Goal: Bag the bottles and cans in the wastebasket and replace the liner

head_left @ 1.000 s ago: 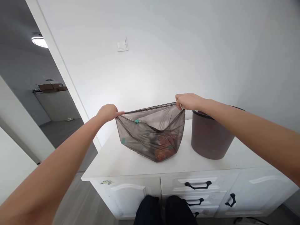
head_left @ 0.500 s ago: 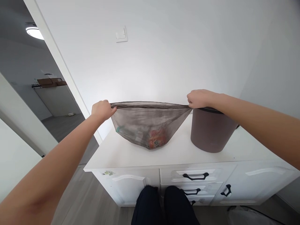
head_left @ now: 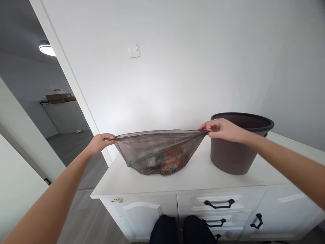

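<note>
White cabinet top [head_left: 144,183] runs along a pale wall [head_left: 177,74], with a light switch [head_left: 133,51] higher up and a doorway off to the left. A thin, see-through grey bag [head_left: 152,154] is stretched over the left part of the cabinet top, between the left hand [head_left: 98,144] and the right hand [head_left: 224,130]. Its mouth makes the long axis, drawn almost level from one hand to the other, a little higher in view at the right end. Below that line the bag sags into a shallow pouch; whether its bottom touches the cabinet is hard to tell. An orange-red packet [head_left: 172,163] shows through low in the pouch, nearer the right hand, and a bit of green [head_left: 129,164] lies toward the left hand.

Neither hand is nearer to the bag, as each has one end of its mouth. The left thumb and fingers are pinched closed on the left corner, the hand reaching inward from the lower left. The right thumb and fingers are likewise closed on the right corner, palm side inward, the forearm slanting up from the lower right. That forearm crosses in front of a brown bin [head_left: 231,154], which stands upright just beside the bag's right end.
</note>
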`<state>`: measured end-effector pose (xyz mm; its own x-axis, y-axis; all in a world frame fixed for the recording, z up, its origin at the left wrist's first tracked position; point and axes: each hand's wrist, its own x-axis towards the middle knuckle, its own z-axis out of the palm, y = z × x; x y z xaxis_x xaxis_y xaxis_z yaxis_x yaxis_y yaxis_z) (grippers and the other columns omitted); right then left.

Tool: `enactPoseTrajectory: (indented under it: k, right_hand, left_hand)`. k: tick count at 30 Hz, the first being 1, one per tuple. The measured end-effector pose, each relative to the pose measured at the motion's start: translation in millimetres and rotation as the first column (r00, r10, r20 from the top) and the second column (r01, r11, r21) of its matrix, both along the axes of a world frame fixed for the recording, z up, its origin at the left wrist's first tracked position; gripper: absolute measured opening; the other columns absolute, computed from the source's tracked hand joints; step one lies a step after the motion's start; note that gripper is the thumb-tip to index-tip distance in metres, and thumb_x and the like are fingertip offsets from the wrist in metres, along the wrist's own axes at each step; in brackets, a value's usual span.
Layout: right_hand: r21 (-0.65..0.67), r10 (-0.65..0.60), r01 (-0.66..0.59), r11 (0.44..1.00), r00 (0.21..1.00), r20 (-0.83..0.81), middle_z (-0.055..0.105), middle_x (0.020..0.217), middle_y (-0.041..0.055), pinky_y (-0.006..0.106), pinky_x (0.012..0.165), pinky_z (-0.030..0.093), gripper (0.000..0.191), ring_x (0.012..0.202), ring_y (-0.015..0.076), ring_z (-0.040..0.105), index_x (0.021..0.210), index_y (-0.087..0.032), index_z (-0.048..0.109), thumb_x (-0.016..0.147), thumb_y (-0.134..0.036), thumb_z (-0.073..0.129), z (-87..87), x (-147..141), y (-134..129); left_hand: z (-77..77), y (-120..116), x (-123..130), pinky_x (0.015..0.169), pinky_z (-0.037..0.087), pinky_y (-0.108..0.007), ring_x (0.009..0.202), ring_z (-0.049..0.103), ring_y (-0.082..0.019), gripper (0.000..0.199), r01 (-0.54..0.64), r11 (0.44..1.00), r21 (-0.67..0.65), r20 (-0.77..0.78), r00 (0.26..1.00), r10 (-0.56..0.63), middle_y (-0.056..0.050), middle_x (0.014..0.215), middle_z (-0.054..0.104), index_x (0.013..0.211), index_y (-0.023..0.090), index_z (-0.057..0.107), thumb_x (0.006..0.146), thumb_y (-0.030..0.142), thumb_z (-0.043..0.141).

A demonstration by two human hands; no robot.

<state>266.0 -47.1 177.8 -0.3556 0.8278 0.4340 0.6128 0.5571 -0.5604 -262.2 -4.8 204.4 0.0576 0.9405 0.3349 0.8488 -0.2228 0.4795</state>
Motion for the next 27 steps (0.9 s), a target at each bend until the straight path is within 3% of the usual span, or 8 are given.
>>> enactPoseTrajectory:
  k: [2, 4, 8, 11, 13, 16, 22, 27]
  right_hand:
    - [-0.066, 0.085, -0.118, 0.991, 0.924, -0.374, 0.070, 0.110, 0.0037, 0.036, 0.085, 0.046, 0.020, 0.105, 0.0250, 0.062, 0.060, -0.020, 0.041, 0.071, -0.023, 0.057, -23.5, -8.3, -1.7]
    - [-0.069, 0.122, -0.239, 0.969, 0.698, -0.705, 0.070, 0.112, 0.0041, 0.041, 0.094, 0.044, 0.021, 0.116, 0.0266, 0.058, 0.061, -0.021, 0.040, 0.073, -0.023, 0.057, -47.1, -20.3, 2.2]
    - [0.036, 0.078, -0.379, 0.925, 0.097, -0.992, 0.069, 0.098, 0.0024, 0.041, 0.095, 0.048, 0.018, 0.106, 0.0217, 0.062, 0.062, -0.022, 0.040, 0.071, -0.023, 0.055, -79.3, -54.0, 17.9]
    - [0.050, 0.016, -0.438, 0.898, -0.081, -0.997, 0.054, 0.064, -0.0029, 0.029, 0.071, 0.054, 0.019, 0.062, 0.0106, 0.057, 0.062, -0.022, 0.039, 0.074, -0.021, 0.054, -84.5, -77.6, 28.1]
    - [0.035, 0.024, -0.481, 0.876, -0.029, -0.999, 0.035, 0.052, -0.0071, 0.022, 0.047, 0.041, 0.025, 0.041, 0.0064, 0.032, 0.061, -0.021, 0.034, 0.077, -0.021, 0.053, -81.9, -87.4, 32.9]
    - [-0.036, 0.066, -0.446, 0.894, 0.211, -0.975, 0.021, 0.051, -0.0091, 0.022, 0.039, 0.019, 0.029, 0.041, 0.0064, 0.013, 0.063, -0.021, 0.032, 0.083, -0.025, 0.053, -75.0, -94.1, 37.4]
    - [-0.104, 0.124, -0.226, 0.968, 0.801, -0.585, 0.035, 0.058, -0.0076, 0.023, 0.051, 0.026, 0.029, 0.052, 0.0095, 0.031, 0.102, -0.027, 0.059, 0.082, -0.048, 0.063, -58.6, -123.7, 36.4]
    - [-0.108, 0.229, -0.262, 0.959, 0.940, -0.253, 0.053, 0.066, -0.0048, 0.027, 0.057, 0.034, 0.064, 0.059, 0.0132, 0.045, 0.124, -0.030, 0.058, 0.068, -0.057, 0.073, -50.5, -193.1, 39.7]
  left_hand:
    - [-7.8, -12.6, 1.2, 0.085, 0.052, -0.032, 0.102, 0.063, -0.030, 0.031, 0.000, 1.000, -0.011, 0.260, 0.966, 0.003, -0.007, 0.115, 0.070, 0.073, 0.023, 0.073, 0.059, 0.049, 0.081]
    - [-15.6, -23.9, 10.1, 0.088, 0.052, -0.031, 0.106, 0.062, -0.027, 0.026, 0.021, 1.000, -0.009, 0.567, 0.824, -0.012, -0.007, 0.123, 0.066, 0.071, 0.021, 0.071, 0.059, 0.040, 0.084]
    - [-28.8, -34.0, 39.2, 0.088, 0.054, -0.031, 0.102, 0.064, -0.021, 0.015, 0.146, 0.986, 0.076, 0.937, 0.327, -0.121, -0.008, 0.120, 0.067, 0.069, 0.018, 0.062, 0.077, 0.025, 0.072]
    - [-38.6, -28.4, 56.6, 0.083, 0.055, -0.028, 0.090, 0.067, -0.016, 0.020, 0.152, 0.982, 0.114, 0.992, 0.036, -0.121, -0.010, 0.099, 0.071, 0.076, 0.016, 0.059, 0.093, 0.021, 0.052]
    - [-44.7, -22.7, 64.1, 0.075, 0.055, -0.023, 0.067, 0.064, -0.010, 0.026, 0.145, 0.983, 0.110, 0.993, -0.062, -0.102, -0.002, 0.071, 0.064, 0.075, 0.016, 0.055, 0.098, 0.019, 0.043]
    - [-50.2, -18.5, 76.0, 0.050, 0.045, -0.013, 0.039, 0.039, -0.003, 0.029, 0.210, 0.973, 0.095, 0.995, 0.007, -0.098, 0.009, 0.051, 0.039, 0.070, 0.019, 0.044, 0.098, 0.022, 0.048]
    - [-48.4, -25.2, 120.2, 0.041, 0.028, -0.013, 0.041, 0.028, -0.003, 0.027, 0.262, 0.950, 0.172, 0.915, 0.313, -0.253, 0.010, 0.058, 0.037, 0.080, 0.022, 0.042, 0.090, 0.039, 0.061]
    - [-49.7, -30.7, 149.9, 0.049, 0.033, -0.017, 0.049, 0.036, -0.006, 0.022, 0.277, 0.925, 0.260, 0.814, 0.452, -0.365, 0.008, 0.062, 0.040, 0.086, 0.024, 0.043, 0.090, 0.040, 0.057]
